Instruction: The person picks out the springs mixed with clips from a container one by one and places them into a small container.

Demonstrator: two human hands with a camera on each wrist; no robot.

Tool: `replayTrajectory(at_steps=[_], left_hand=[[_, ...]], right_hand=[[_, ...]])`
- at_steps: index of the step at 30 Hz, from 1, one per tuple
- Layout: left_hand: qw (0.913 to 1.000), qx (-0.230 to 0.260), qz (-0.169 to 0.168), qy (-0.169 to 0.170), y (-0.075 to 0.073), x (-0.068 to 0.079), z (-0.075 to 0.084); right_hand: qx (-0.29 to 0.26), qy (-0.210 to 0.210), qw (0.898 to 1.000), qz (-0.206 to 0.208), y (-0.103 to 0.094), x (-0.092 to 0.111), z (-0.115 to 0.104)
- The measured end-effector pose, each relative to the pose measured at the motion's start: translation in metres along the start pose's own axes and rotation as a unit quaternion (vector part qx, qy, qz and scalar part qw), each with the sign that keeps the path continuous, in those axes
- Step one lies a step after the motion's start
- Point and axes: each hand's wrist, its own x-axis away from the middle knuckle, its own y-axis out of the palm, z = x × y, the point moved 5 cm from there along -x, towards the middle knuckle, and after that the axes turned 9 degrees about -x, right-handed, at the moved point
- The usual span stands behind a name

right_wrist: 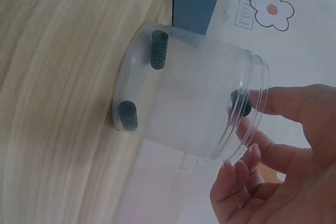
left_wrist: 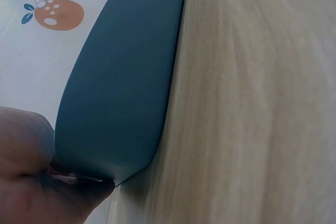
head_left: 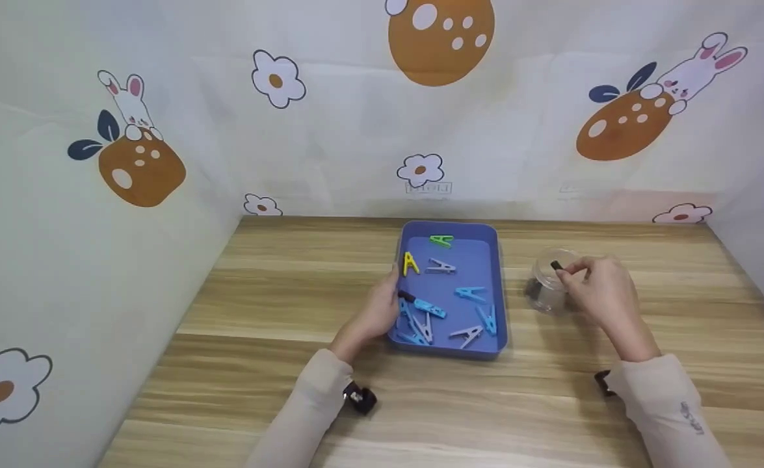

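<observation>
A blue rectangular tray (head_left: 501,305) lies on the table with several small plastic clothespins in it, among them a green clothespin (head_left: 441,240) and a yellow clothespin (head_left: 410,263). My left hand (head_left: 380,305) grips the tray's left wall at the rim. To the right of the tray stands a clear round jar (right_wrist: 194,87), lidless. At its mouth my right hand (head_left: 599,289) pinches a small black cylinder (head_left: 556,266) between thumb and forefinger. Two dark ribbed cylinders, including this ribbed cylinder (right_wrist: 159,51), rest at the jar's bottom.
A dark-tipped light-blue piece (head_left: 428,308) lies among the clothespins at the tray's left side. The wooden table (head_left: 277,292) ends at a printed cloth backdrop (head_left: 342,143) behind and at both sides.
</observation>
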Motion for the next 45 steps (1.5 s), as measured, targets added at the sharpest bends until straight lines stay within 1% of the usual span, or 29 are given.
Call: replayTrajectory(at_steps=[7, 15, 21, 23, 27, 30, 34, 39, 45], left_hand=[[0.9999, 0.005, -0.007, -0.013, 0.0, 0.0, -0.001], [0.9998, 0.006, -0.011, -0.015, 0.001, -0.001, -0.002], [0.9999, 0.002, -0.01, -0.013, 0.001, -0.002, -0.002], [0.9999, -0.006, -0.006, -0.009, 0.001, -0.002, -0.001], [0.9999, -0.006, -0.007, -0.011, 0.0, -0.001, -0.001], [0.9995, 0.005, -0.017, -0.024, 0.001, 0.0, -0.002], [0.9991, 0.008, -0.023, -0.034, 0.001, 0.0, -0.002], [0.999, 0.014, -0.024, -0.035, 0.001, 0.0, -0.002], [0.9992, 0.014, -0.022, -0.03, 0.002, 0.0, -0.002]], right_hand=[[-0.002, 0.009, 1.0, -0.002, -0.004, -0.004, -0.008], [-0.005, -0.008, 1.0, 0.001, -0.008, -0.007, -0.024], [-0.006, -0.022, 1.0, -0.006, -0.006, -0.011, -0.039], [-0.008, -0.027, 1.0, -0.005, -0.005, -0.012, -0.044], [-0.017, -0.039, 0.999, -0.002, -0.001, -0.015, -0.053], [-0.019, -0.04, 0.999, -0.011, 0.003, -0.016, -0.06], [-0.012, -0.04, 0.999, -0.027, 0.009, -0.018, -0.07], [-0.005, -0.048, 0.998, -0.043, 0.017, -0.021, -0.082], [-0.005, -0.04, 0.997, -0.065, 0.026, -0.026, -0.091]])
